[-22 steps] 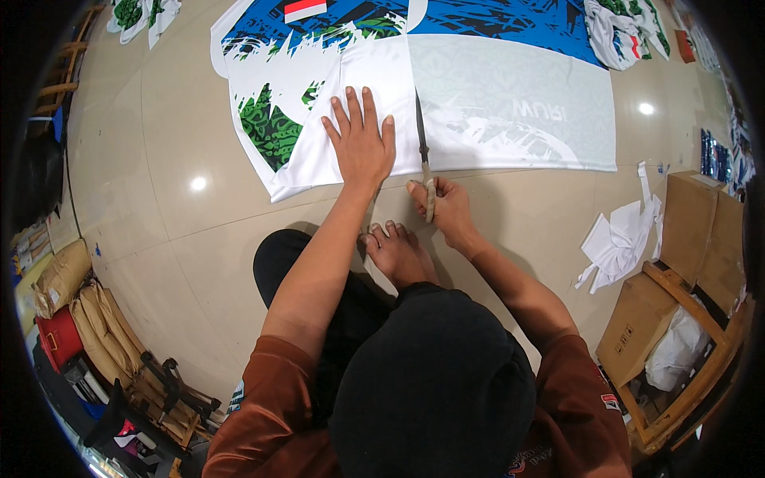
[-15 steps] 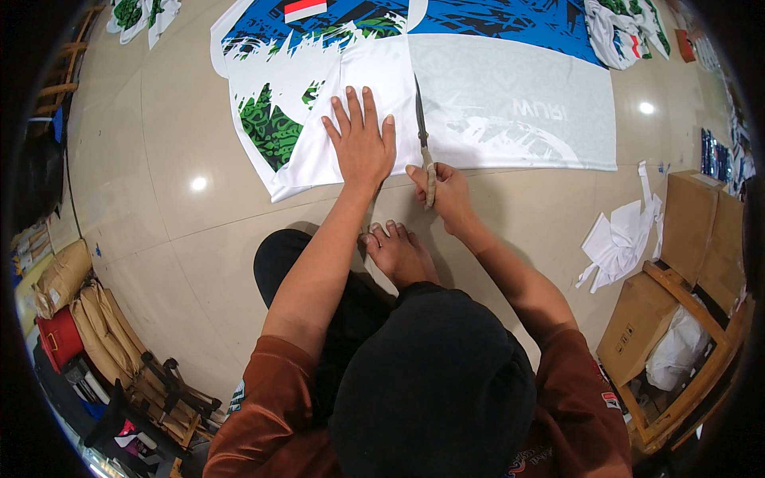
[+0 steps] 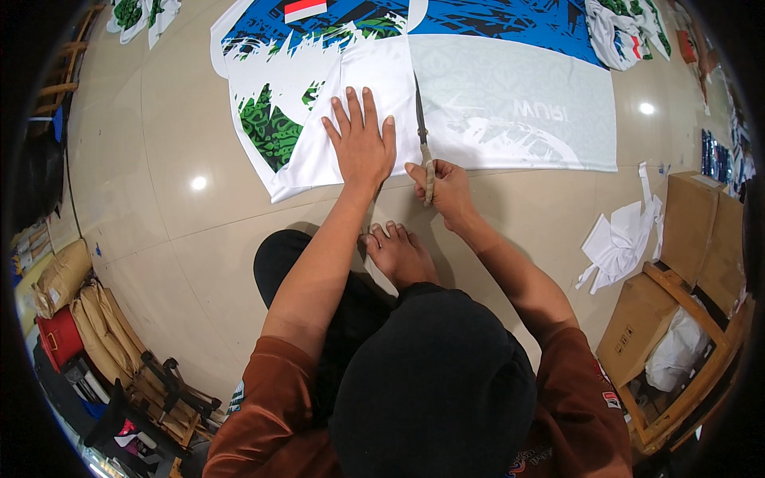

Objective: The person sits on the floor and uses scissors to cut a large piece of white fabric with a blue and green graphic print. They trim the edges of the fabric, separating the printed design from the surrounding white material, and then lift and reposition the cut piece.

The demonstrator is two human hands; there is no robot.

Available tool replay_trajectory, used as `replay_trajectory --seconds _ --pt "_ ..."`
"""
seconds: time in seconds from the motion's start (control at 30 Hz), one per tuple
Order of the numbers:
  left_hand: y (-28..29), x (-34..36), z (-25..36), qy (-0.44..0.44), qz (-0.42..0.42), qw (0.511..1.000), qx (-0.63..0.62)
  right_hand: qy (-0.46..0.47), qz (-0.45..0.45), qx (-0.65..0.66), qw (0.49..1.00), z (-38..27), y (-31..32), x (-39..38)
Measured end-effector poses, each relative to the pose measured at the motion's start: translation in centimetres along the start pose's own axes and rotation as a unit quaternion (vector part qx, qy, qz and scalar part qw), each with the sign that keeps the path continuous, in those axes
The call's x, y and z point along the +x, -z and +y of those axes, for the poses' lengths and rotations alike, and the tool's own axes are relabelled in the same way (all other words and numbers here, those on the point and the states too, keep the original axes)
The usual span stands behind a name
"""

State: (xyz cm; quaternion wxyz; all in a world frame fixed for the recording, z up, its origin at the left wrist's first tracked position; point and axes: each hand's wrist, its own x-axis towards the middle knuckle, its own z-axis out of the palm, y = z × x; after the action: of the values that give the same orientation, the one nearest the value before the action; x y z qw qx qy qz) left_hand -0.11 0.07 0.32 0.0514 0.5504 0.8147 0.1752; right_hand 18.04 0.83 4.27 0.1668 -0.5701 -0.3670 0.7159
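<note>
Presses cloth [image 3: 374, 70] flat, upper centre of frame, with left hand [image 3: 364, 151], fingers apart, likely to stop slipping. Grips scissors [image 3: 423, 137] there in right hand [image 3: 449, 191], fingers clamped round handle, blades pointing up frame along cloth's white-grey border, seemingly to line up.

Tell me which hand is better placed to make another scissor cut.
Probably the right hand: it holds the scissors, their blades pointing away beside the white cloth. The left hand lies flat on that cloth.
</note>
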Motion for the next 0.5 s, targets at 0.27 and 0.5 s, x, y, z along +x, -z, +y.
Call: replay_trajectory --seconds 0.27,0.5 --pt "-0.2 0.0 0.0 0.0 0.001 1.0 0.002 0.002 0.004 -0.034 0.999 -0.6 0.0 -0.2" --pt "-0.2 -0.1 -0.2 -0.006 0.006 1.0 0.005 -0.001 0.013 -0.018 1.0 -2.0 -0.6 1.0"
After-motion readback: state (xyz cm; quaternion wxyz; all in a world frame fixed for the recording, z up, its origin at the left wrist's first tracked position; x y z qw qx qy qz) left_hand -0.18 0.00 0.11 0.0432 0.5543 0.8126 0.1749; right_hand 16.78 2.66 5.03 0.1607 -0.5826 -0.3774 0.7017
